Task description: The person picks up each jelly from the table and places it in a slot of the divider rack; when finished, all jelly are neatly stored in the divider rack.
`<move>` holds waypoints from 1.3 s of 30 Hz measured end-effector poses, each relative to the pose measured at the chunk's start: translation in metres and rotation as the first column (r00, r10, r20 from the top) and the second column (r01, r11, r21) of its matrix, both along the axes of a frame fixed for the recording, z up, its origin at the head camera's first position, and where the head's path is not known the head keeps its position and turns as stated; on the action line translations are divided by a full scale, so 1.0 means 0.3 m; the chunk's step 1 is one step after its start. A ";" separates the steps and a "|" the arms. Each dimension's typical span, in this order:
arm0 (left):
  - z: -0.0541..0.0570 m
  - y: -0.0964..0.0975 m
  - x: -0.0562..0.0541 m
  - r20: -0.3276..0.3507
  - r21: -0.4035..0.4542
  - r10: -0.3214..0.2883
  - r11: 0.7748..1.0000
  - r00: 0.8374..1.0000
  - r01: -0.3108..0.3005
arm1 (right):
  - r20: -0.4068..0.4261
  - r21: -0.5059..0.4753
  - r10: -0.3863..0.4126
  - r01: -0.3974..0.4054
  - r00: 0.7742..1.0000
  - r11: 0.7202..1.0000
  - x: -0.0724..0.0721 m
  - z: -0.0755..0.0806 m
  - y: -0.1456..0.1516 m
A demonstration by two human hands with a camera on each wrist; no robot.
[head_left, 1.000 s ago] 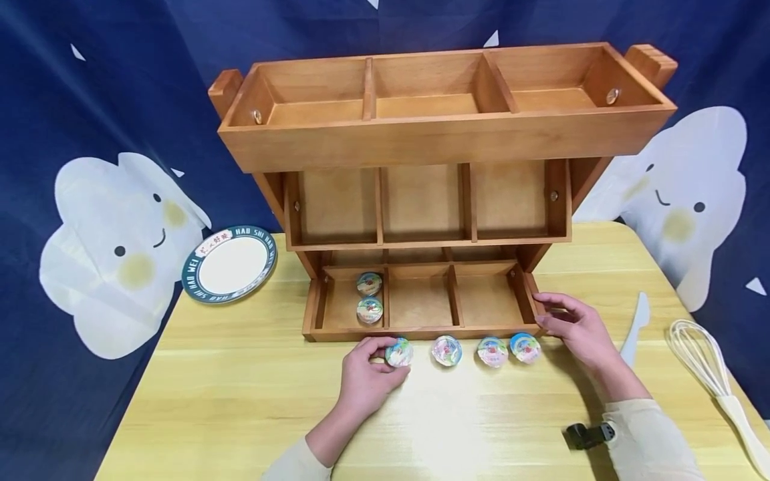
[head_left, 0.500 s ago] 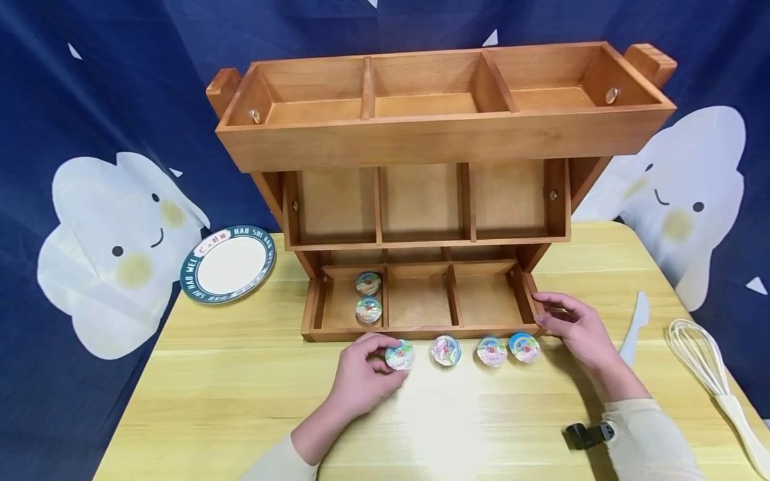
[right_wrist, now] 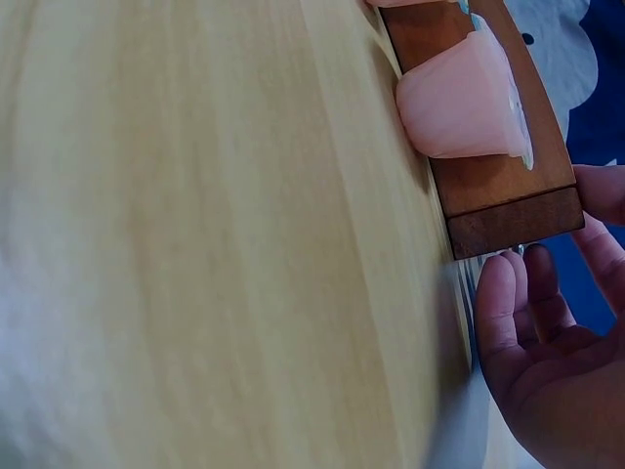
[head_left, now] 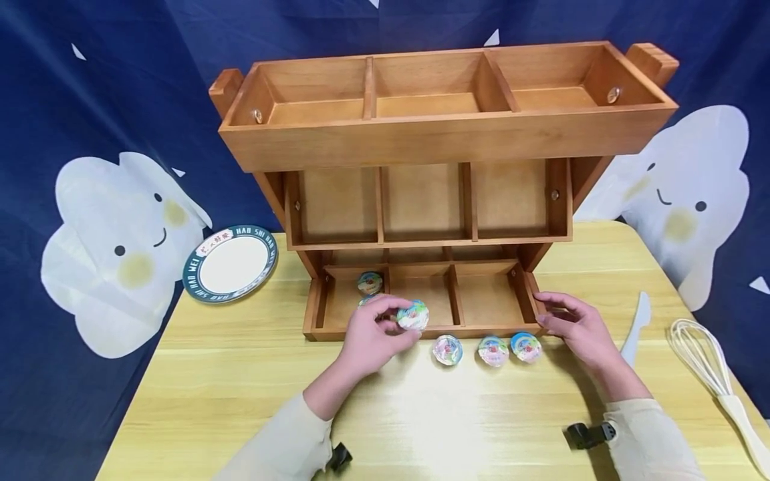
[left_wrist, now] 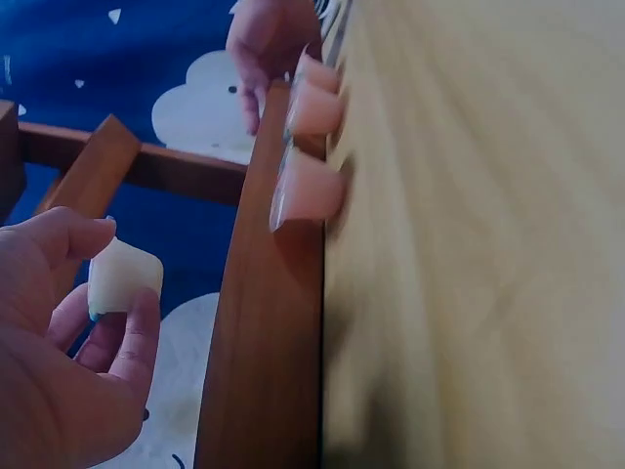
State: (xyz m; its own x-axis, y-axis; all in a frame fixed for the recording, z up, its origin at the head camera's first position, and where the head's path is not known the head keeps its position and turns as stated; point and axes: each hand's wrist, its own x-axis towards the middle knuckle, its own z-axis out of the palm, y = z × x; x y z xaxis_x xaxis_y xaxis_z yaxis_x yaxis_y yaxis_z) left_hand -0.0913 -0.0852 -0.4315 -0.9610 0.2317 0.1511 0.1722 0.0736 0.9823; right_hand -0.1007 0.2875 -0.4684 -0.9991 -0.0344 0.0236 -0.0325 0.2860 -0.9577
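My left hand (head_left: 371,339) pinches a jelly cup (head_left: 414,316) with a foil lid over the front rim of the bottom tray (head_left: 361,332). In the left wrist view that jelly cup (left_wrist: 127,278) shows its pale yellow side between thumb and fingers. The tray belongs to a tiered wooden box (head_left: 445,143) with three compartments per tier. One jelly cup (head_left: 369,282) sits in the bottom left compartment; another there is mostly hidden behind my left hand. My right hand (head_left: 577,327) holds the tray's right end, thumb and fingers about its corner (right_wrist: 518,223).
Three pink jelly cups (head_left: 448,350) stand in a row on the table along the tray's front. At the back left lies a green-rimmed plate (head_left: 191,274). A pale plastic knife (head_left: 636,327) and a whisk (head_left: 710,361) are to the right. Dark blue cloth (head_left: 120,60) hangs behind.
My left hand has lifted the jelly cup off the table and moved it forward and slightly right, over the tray's front rim. The right hand has stayed at the tray's end.
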 end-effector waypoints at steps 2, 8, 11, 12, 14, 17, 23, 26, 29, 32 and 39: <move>-0.002 0.015 -0.032 -0.005 0.008 0.006 1.000 1.000 -0.006 | -0.001 0.006 -0.002 0.002 1.000 1.000 0.001 0.000 0.002; -0.009 0.055 -0.106 0.002 -0.015 0.030 0.999 1.000 -0.030 | 0.000 0.005 -0.002 0.002 1.000 1.000 -0.002 -0.001 0.002; -0.011 0.076 -0.137 0.036 -0.046 0.044 0.998 0.998 -0.043 | -0.006 0.007 -0.002 0.002 1.000 1.000 -0.003 0.001 0.001; -0.013 0.083 -0.147 0.050 -0.051 0.047 0.998 0.998 -0.044 | -0.009 0.009 -0.002 0.002 1.000 1.000 -0.004 0.001 0.001; -0.018 0.098 -0.167 0.072 -0.068 0.058 0.996 0.996 -0.053 | -0.009 0.014 -0.003 0.003 1.000 1.000 -0.004 0.002 0.002; -0.027 0.119 -0.194 0.074 -0.095 0.074 0.993 0.994 -0.067 | -0.005 0.015 -0.003 0.003 1.000 1.000 -0.003 0.002 0.002; -0.052 0.153 -0.244 0.048 -0.195 0.125 0.974 0.991 -0.114 | -0.010 0.013 -0.003 0.004 1.000 1.000 -0.003 0.002 0.002; -0.058 0.166 -0.262 0.055 -0.235 0.133 0.965 0.990 -0.117 | -0.010 0.012 -0.003 0.004 1.000 1.000 -0.003 0.002 0.003; -0.063 0.178 -0.274 0.076 -0.257 0.128 0.961 0.989 -0.105 | -0.010 0.016 -0.003 0.003 1.000 1.000 -0.002 0.001 0.004; -0.070 0.186 -0.284 0.104 -0.285 0.129 0.954 0.986 -0.094 | -0.009 0.022 -0.002 0.002 1.000 1.000 -0.002 0.001 0.004; -0.098 0.199 -0.309 0.112 -0.382 0.148 0.919 0.983 -0.095 | -0.009 0.018 -0.004 0.004 1.000 1.000 -0.005 -0.001 0.005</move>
State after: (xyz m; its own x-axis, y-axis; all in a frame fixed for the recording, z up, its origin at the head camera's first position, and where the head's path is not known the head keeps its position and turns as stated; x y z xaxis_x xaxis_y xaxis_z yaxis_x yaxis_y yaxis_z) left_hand -0.1840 -0.0254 -0.4608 -0.9904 0.1256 -0.0572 0.0056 0.4509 0.8925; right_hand -0.1022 0.2891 -0.4687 -0.9990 -0.0310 0.0317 -0.0397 0.3033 -0.9521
